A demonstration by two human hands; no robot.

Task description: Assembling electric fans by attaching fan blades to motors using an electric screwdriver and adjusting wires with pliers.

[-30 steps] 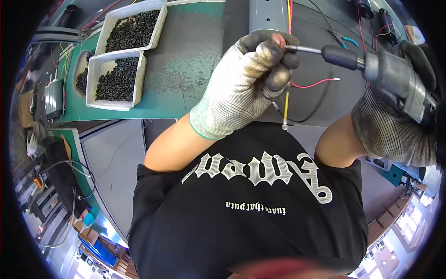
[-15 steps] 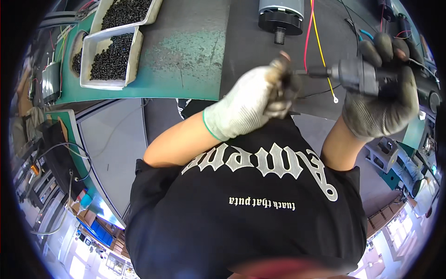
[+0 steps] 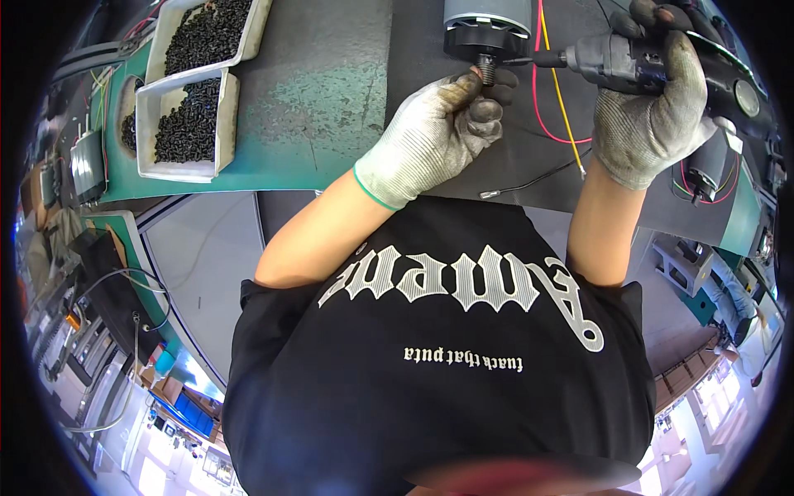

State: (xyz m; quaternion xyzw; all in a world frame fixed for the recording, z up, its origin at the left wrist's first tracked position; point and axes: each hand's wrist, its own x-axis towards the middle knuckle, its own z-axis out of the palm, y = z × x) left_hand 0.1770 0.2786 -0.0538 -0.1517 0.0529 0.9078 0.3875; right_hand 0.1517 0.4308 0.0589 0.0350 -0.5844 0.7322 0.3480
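Note:
A grey cylindrical motor point(image 3: 488, 11) with a black end collar point(image 3: 488, 40) lies at the top middle, its threaded shaft point(image 3: 487, 69) pointing toward me. My left hand point(image 3: 434, 136), in a pale knit glove with darkened fingertips, closes thumb and fingers around the shaft's end. Any small part between those fingertips is hidden. My right hand point(image 3: 649, 128), also gloved, grips a dark power screwdriver point(image 3: 604, 64). Its bit point(image 3: 538, 59) points left, and the tip reaches the gap beside the shaft, just below the collar. Whether the tip touches anything, I cannot tell.
Two white bins point(image 3: 225, 124) of small black screw-like parts stand at the left on the green bench point(image 3: 322, 107). Red and yellow wires point(image 3: 565, 116) and a black lead point(image 3: 529, 186) run right of the motor. Another small motor point(image 3: 707, 169) sits at the far right.
My left hand has moved up to the motor's shaft and closed around its end. The screwdriver has risen with my right hand, bringing its bit beside the shaft. The wires have shifted.

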